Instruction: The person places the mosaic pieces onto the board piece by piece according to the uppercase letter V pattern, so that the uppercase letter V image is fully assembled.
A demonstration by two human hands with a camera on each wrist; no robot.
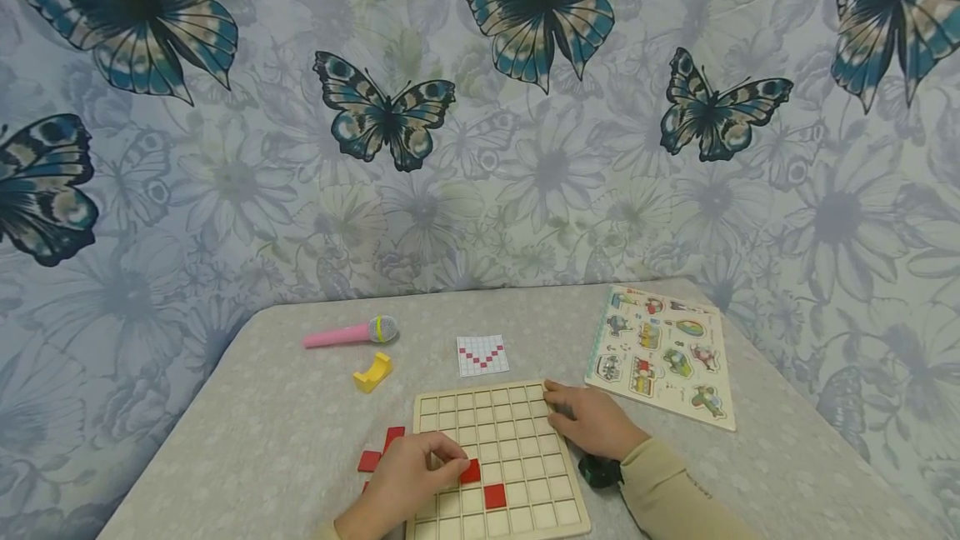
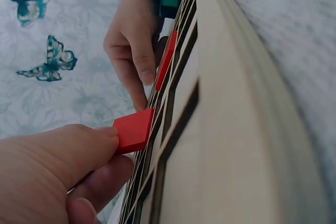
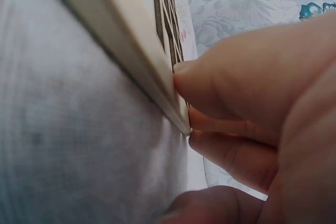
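My left hand (image 1: 416, 473) pinches a red square tile (image 2: 134, 131) between thumb and fingers, low over the wooden grid board (image 1: 517, 440). In the left wrist view the tile stands tilted, its far edge at the board's surface; whether it touches cannot be told. A second red tile (image 1: 495, 496) lies in a square of the grid, one row nearer and to the right. At the board's far right corner my right hand (image 1: 596, 419) holds the rim, thumb and fingers against it. Several loose red tiles (image 1: 369, 461) lie left of the board, partly hidden by the left hand.
A small card (image 1: 482, 355) with a red V-shaped pattern on a grid lies beyond the board. Left of it are a pink toy microphone (image 1: 348, 332) and a yellow curved block (image 1: 372, 372). A picture puzzle board (image 1: 663, 357) lies at right. Butterfly-patterned cloth hangs behind.
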